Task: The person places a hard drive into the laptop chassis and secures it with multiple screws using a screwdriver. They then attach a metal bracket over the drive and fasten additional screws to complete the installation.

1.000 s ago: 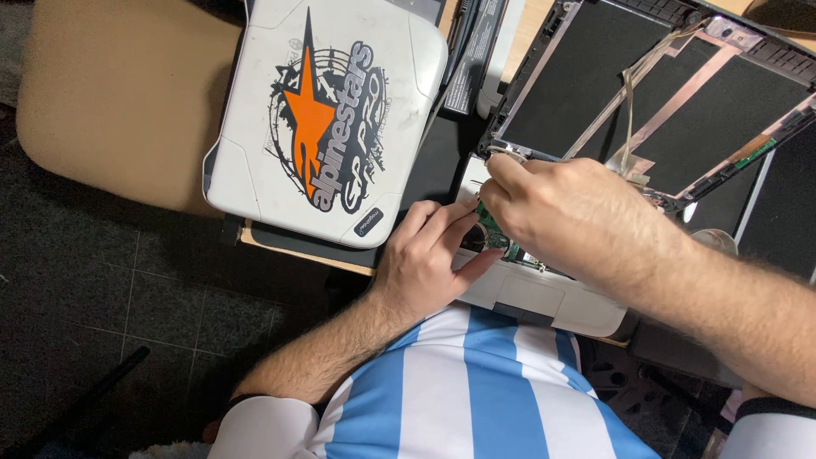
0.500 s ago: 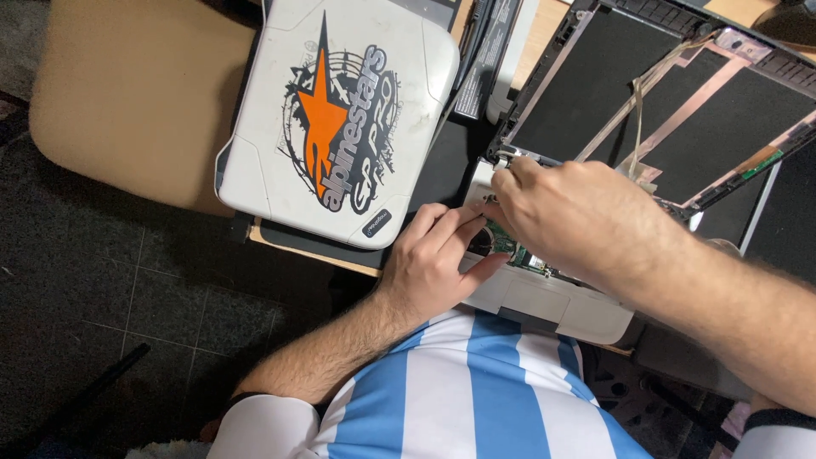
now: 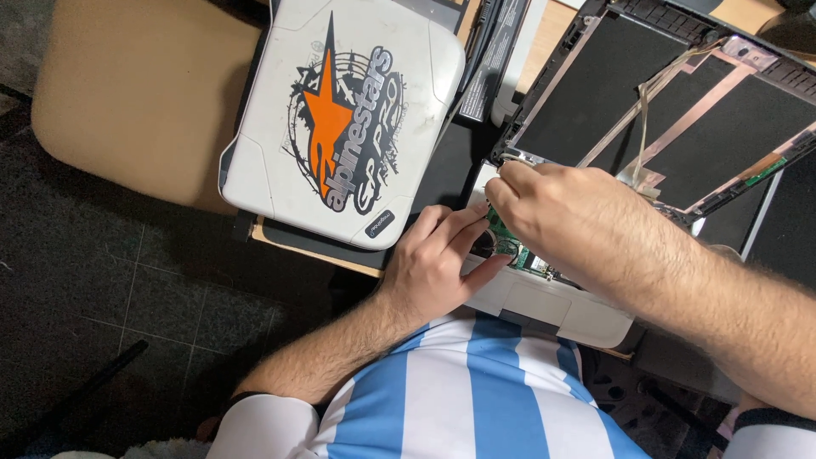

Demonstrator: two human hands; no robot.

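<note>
Head view shows a green circuit board (image 3: 507, 242) just right of frame centre, seated in the open white laptop base (image 3: 544, 297) and half hidden under your fingers. Your left hand (image 3: 438, 263) lies flat beside it, fingers extended onto the base, apparently to steady it. Your right hand (image 3: 565, 217) curls over the board, fingertips pinched narrow at its upper end near the hinge; what they grip I cannot tell. The stripped screen lid (image 3: 671, 110) lies open at upper right, cables exposed. A white stickered laptop (image 3: 340, 119) rests closed on the bench (image 3: 297, 246), upper centre.
</note>
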